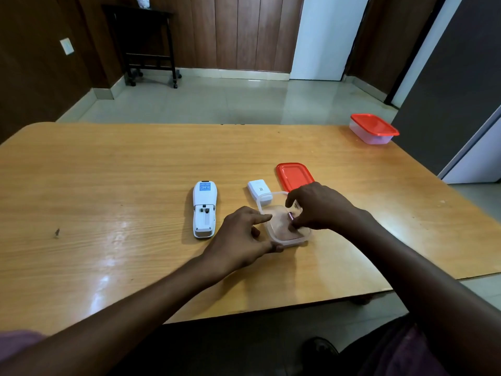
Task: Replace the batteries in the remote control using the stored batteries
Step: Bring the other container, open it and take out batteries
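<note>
A white remote control (204, 208) lies face down on the wooden table (108, 185), its battery bay open and showing no batteries. Its white battery cover (259, 190) lies to the right of it. A clear plastic container (279, 241) stands open in front of me. My left hand (244, 237) holds the container's near-left rim, thumb at the front corner and index finger along the edge. My right hand (317, 206) reaches down into the container and its fingertips pinch a small dark battery (290, 216). The container's red lid (294, 176) lies flat just behind it.
A second clear container with a red lid on it (372, 128) stands at the table's far right corner. The table's near edge runs across just below my forearms. A dark mark (57, 232) sits on the left part of the tabletop.
</note>
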`<act>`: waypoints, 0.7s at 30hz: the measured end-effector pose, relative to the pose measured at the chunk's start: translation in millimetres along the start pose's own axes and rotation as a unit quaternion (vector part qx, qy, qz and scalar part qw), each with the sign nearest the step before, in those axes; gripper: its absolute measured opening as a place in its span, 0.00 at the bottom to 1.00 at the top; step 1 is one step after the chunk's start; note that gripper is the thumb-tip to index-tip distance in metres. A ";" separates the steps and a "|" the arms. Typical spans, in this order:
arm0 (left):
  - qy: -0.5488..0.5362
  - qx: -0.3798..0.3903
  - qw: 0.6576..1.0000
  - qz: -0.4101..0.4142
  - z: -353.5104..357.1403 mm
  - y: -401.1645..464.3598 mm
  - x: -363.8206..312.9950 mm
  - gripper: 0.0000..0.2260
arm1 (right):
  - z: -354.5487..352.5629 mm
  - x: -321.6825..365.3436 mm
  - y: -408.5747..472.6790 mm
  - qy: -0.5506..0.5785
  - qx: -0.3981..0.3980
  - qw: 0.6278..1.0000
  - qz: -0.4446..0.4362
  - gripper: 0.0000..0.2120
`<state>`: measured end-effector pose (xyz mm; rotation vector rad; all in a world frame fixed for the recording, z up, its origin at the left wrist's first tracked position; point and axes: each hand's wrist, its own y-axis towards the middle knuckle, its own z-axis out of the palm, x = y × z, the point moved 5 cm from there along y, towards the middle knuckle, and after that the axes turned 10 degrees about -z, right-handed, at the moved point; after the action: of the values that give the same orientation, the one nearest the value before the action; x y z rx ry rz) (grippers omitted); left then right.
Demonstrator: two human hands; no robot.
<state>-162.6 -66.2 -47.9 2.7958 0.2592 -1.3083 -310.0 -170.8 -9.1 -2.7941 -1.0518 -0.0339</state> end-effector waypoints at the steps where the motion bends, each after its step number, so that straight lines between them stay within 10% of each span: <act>1: 0.001 0.001 1.000 0.000 0.4 0.3 0.2 0.35 | -1.6 1.1 1.0 -0.018 -0.017 1.000 -0.007 0.25; 12: 0.010 0.003 1.000 0.006 1.2 1.3 -0.1 0.35 | -3.8 -3.9 6.6 0.135 0.025 0.990 0.015 0.17; 21: 0.014 0.009 1.000 0.011 1.1 -0.6 -1.7 0.35 | 0.8 1.6 1.6 0.054 0.036 0.998 0.003 0.21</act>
<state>-164.6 -66.0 -47.3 2.8264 0.2173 -1.2731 -307.7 -170.9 -10.1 -2.6989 -0.9993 -0.1409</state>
